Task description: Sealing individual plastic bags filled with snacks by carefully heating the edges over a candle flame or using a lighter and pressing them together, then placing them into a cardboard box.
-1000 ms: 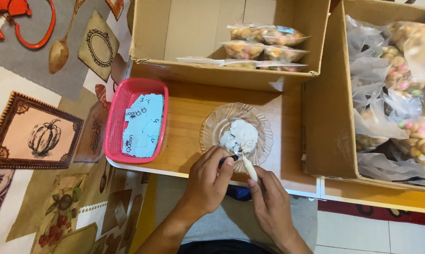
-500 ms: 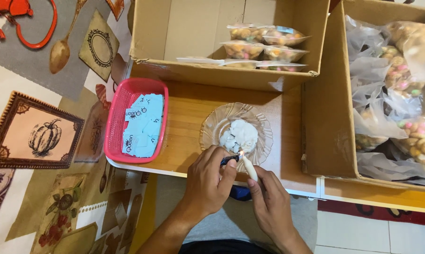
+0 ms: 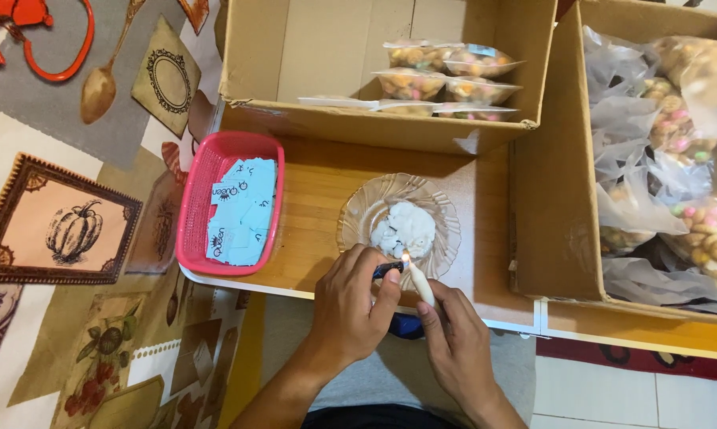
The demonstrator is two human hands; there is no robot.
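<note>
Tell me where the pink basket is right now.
In the head view, the pink basket sits at the left end of the wooden table, left of the glass dish, holding blue paper slips.

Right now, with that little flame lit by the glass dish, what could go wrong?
The flame at the tip of the white candle in the right hand burns close to the left hand's fingers, so they could get burned. Hot wax may drip past the clear glass dish onto the wooden table.

Even, warm indoor light fills the frame; soft shadows fall beneath the hands at lower centre. The picture is sharp, with mild glare on plastic bags point(image 3: 668, 159) at right.
</note>
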